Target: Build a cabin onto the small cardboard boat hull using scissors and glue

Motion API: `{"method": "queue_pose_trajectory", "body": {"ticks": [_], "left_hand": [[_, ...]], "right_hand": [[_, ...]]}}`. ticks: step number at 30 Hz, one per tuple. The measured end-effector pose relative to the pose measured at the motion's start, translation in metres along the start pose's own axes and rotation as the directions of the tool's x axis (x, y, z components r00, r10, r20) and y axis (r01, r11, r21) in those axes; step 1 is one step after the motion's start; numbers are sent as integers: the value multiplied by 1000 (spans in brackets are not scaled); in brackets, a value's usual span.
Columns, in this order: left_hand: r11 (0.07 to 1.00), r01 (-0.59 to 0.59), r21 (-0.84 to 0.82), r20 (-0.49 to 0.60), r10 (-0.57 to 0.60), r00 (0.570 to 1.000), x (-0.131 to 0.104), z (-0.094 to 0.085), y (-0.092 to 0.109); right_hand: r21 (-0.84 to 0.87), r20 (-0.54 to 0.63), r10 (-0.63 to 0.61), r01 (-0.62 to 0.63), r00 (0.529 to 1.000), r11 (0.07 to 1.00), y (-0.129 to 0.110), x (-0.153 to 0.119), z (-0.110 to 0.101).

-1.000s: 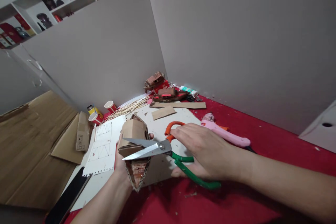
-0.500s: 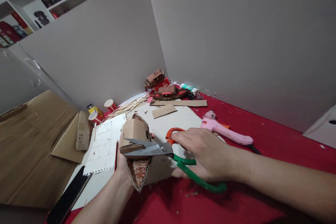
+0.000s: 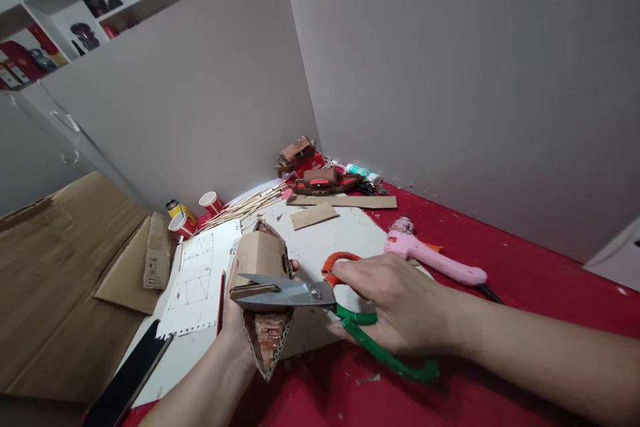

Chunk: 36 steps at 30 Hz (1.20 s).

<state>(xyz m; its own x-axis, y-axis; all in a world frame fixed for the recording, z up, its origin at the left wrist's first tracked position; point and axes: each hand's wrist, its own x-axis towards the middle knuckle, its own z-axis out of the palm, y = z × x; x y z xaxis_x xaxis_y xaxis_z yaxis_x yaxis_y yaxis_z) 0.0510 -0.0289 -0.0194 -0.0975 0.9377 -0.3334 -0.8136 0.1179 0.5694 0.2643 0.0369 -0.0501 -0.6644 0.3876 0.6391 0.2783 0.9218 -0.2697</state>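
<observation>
A small cardboard boat (image 3: 267, 337) with a curved cardboard roof (image 3: 263, 255) rests in my left hand (image 3: 235, 320), which is wrapped round it from below and behind; fingertips show at its right side. My right hand (image 3: 400, 300) grips scissors (image 3: 316, 293) with one orange and one green handle. The scissor blades point left and lie parted across the roof's near edge, with a strip of cardboard between them. The boat's pointed front end, brown and glossy inside, faces toward me below the blades.
A pink glue gun (image 3: 435, 258) lies right on the red cloth (image 3: 525, 267). Behind are brown model boats (image 3: 327, 180), cardboard strips (image 3: 315, 215), sticks (image 3: 245, 205) and paper cups (image 3: 182, 225). At left are a drawing sheet (image 3: 193, 280), a large cardboard box (image 3: 60, 280) and a black object (image 3: 125, 373).
The blades have closed slightly on the roof's edge. Boat, scissors and both hands sit slightly lower and further right in view; the background has shifted a little too.
</observation>
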Motion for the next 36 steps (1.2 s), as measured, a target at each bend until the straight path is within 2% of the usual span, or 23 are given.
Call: {"method": "queue_pose_trajectory", "body": {"ticks": [10,16,22,25,29,32,36], "left_hand": [[994,81,67,-19,-80,997,2,1,-2],[992,92,87,-228,-70,971,2,11,-2],[991,102,83,-280,-75,957,-1,15,-2],[991,68,114,-273,-35,961,-1,11,2],[972,19,236,-167,21,986,3,7,12],[959,14,284,-182,39,982,5,10,19],[966,25,257,-246,40,968,3,19,21]], "right_hand": [[-48,-30,-66,65,997,997,5,-2,-1],[-35,15,-75,76,997,997,6,-4,-6],[-20,14,-83,83,996,996,11,-6,-7],[-10,-62,-81,80,995,997,15,-8,-8],[-56,-187,-53,43,981,997,22,-12,-14],[-109,-160,-53,36,986,993,25,-16,-20],[-180,-69,-53,40,996,983,24,-21,-22]]}}
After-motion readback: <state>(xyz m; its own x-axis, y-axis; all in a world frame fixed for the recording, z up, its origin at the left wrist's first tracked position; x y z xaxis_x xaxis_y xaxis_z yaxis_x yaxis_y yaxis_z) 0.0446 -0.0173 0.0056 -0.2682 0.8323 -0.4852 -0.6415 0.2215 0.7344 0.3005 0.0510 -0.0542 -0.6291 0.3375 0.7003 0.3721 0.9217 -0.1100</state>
